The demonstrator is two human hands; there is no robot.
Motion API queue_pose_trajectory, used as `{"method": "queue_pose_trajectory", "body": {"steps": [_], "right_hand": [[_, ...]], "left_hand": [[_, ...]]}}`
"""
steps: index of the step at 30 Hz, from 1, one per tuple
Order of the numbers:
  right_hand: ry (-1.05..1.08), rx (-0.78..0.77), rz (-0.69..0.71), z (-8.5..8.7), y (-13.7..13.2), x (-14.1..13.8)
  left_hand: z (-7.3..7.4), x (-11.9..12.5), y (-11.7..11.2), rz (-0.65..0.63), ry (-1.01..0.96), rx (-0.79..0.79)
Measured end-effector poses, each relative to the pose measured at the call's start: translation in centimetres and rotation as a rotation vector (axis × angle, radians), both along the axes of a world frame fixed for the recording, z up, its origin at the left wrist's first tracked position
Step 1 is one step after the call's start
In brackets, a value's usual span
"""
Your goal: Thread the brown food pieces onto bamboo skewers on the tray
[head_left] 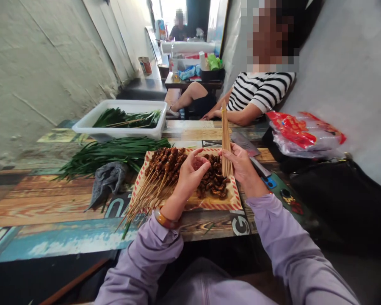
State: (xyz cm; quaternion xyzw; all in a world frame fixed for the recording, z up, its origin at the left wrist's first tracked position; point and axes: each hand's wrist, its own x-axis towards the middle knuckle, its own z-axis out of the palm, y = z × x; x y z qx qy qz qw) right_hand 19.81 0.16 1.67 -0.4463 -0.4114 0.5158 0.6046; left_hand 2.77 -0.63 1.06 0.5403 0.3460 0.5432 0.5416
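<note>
My right hand (239, 165) is wrapped round an upright bundle of thin bamboo skewers (226, 135), banded near the top. Loosely curled, my left hand (192, 173) hovers over the tray, its fingertips apart and nothing visible between them. Beneath both hands lies a shallow tray (190, 206) with a red-and-cream striped rim. On its left side are piled skewers of dark, glossy brown pieces (165, 161), their sticks pointing toward me. Loose dark brown pieces (217, 186) fill the right side, partly hidden by my left hand.
Long green leaves (114, 154) lie behind a grey cloth (109, 180). A white plastic tub (120, 134) holds more leaves and some sticks. A cleaver (246, 144), a phone (285, 195), packaged bags (307, 131) and a black bag (346, 199) are right. A person (260, 93) sits opposite.
</note>
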Motion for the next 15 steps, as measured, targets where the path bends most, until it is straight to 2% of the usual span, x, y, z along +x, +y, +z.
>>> {"method": "queue_pose_trajectory", "body": {"steps": [3,8,15], "right_hand": [[-0.008,0.016,-0.053,-0.5,-0.1,-0.6],[-0.041,0.100,-0.129,-1.0,-0.8,-0.4],[-0.150,0.176,-0.138,-1.7,-1.0,-0.5]], "left_hand": [[-0.4,-0.3,-0.2,-0.009,0.046,0.035],[0.0,-0.1,-0.5,-0.025,0.096,0.059],[0.0,0.4,-0.9,-0.058,0.153,0.094]]}}
